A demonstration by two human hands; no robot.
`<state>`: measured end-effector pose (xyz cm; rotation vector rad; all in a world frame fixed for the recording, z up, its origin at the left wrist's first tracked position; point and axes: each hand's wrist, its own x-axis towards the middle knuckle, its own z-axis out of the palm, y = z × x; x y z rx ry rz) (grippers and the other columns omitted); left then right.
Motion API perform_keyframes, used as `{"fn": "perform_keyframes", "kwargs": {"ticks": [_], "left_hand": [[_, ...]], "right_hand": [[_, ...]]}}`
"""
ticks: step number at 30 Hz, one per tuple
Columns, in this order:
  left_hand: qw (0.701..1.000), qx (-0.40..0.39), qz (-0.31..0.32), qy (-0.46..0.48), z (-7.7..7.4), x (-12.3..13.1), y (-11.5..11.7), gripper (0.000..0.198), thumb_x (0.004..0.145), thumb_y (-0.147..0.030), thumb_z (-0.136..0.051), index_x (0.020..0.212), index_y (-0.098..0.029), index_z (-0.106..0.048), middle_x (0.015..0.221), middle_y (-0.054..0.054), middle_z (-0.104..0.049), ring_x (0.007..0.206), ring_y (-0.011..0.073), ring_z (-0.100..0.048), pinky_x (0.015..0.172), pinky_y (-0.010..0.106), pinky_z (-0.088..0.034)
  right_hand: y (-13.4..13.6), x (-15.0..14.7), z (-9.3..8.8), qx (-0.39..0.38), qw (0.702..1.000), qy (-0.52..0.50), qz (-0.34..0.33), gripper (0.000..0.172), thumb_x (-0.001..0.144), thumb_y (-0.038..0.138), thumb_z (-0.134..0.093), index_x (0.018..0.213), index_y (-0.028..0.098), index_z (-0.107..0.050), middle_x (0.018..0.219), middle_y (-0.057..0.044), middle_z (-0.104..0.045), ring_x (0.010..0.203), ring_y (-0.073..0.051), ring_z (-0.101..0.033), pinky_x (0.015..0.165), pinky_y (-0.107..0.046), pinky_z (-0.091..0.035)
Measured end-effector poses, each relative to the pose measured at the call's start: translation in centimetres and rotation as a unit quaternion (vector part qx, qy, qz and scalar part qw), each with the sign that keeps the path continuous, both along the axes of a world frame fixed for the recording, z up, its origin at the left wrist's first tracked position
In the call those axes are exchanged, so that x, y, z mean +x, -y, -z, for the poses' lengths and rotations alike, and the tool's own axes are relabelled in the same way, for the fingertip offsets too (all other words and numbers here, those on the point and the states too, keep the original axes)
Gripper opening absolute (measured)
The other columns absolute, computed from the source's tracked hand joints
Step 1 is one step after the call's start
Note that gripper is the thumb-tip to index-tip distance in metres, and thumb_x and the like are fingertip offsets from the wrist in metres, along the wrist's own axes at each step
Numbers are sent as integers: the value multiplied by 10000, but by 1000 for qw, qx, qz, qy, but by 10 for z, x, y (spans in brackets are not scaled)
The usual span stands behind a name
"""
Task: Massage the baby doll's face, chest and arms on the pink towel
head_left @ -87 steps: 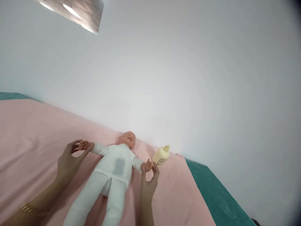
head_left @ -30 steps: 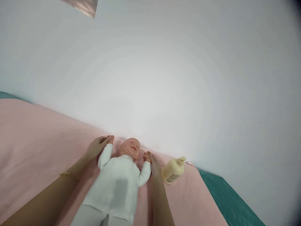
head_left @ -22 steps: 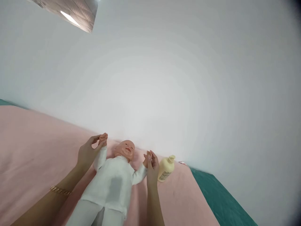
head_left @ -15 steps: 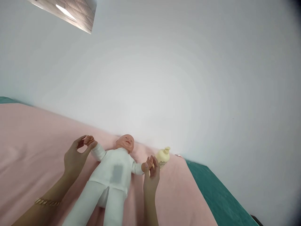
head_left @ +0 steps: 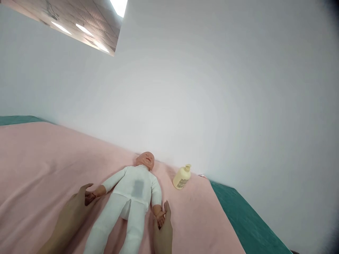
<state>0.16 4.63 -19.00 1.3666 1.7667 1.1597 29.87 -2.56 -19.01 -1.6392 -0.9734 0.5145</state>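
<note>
A baby doll [head_left: 132, 188] with a white cloth body lies face up on a pink sheet [head_left: 201, 215], its head toward the wall and a grey patch on its chest. Its arms point down and outward. At the lower left, my left hand [head_left: 76, 206] is closed on the doll's hand on that side. My right hand [head_left: 164, 225] is around the doll's other hand, thumb and fingers on either side of it. A pale yellow pump bottle [head_left: 182, 177] stands right of the doll's shoulder.
Green surface [head_left: 246, 215] shows beyond the sheet's right edge, and more at the far left. A white wall [head_left: 212, 88] rises directly behind the doll and bottle. At the upper left is a panel [head_left: 87, 21] showing ceiling lights.
Both my hands have moved down toward the doll's hips, bringing its arms from raised to lowered. The bottle now shows fully. The view has shifted slightly.
</note>
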Motion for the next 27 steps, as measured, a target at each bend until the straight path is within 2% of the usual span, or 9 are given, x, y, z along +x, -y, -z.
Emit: {"fn": "perform_keyframes", "kwargs": {"ticks": [2,5,7,10,14,18,22,27], "left_hand": [[999,-30,-13,9,-5,2,2,666,722,-501,-474,1319,-232,-352,1084,106,-674,952,344,-655,762,449,-514],[995,-49,-70,46,-20,3,7,692,731,-600,-506,1336,-334,-303,1139,70,-654,1004,358,-644,756,472,-525],[993,-29,-90,72,-29,3,5,703,706,-662,-535,1308,-364,-328,1149,58,-651,1072,365,-626,771,484,-532],[991,4,-110,72,-41,4,-7,680,712,-672,-534,1283,-335,-385,1168,73,-650,1143,364,-597,804,483,-532],[989,47,-122,73,-59,15,-34,611,756,-616,-542,1270,-300,-445,1235,78,-631,1157,337,-592,846,458,-527],[982,94,-126,104,-70,29,-68,496,785,-558,-548,1202,-290,-518,1258,48,-627,1173,297,-590,935,438,-505],[981,116,-95,122,-73,39,-104,405,818,-498,-544,1140,-260,-595,1230,35,-654,1198,267,-581,987,412,-480],[976,100,-23,194,-77,50,-145,433,793,-485,-625,1146,-236,-655,1224,35,-675,1180,259,-597,1013,363,-466]], "right_hand": [[-3,5,5,7,1000,-25,-2,815,720,533,-640,1420,161,-451,1335,-133,-586,1176,-284,-619,965,-388,-540],[-8,13,9,42,997,-68,4,851,675,582,-679,1381,170,-445,1355,-135,-564,1149,-258,-634,917,-329,-559],[-13,17,5,81,992,-92,17,831,671,622,-688,1340,186,-459,1398,-135,-522,1178,-253,-616,917,-310,-558],[-24,18,-9,121,985,-121,32,745,716,637,-672,1281,193,-480,1393,-143,-520,1206,-242,-597,914,-288,-554],[-46,16,-33,153,975,-158,33,693,745,612,-670,1267,208,-460,1375,-125,-542,1249,-225,-568,962,-297,-533],[-73,19,-49,192,972,-128,37,655,779,571,-655,1286,197,-474,1360,-143,-549,1212,-253,-585,957,-360,-531],[-108,29,-58,203,975,-93,14,577,797,513,-665,1253,176,-559,1276,-135,-608,1194,-256,-586,965,-365,-511],[-164,50,-60,170,980,-98,-38,429,860,463,-646,1116,120,-626,1136,-104,-654,1064,-190,-630,938,-390,-526]]}}
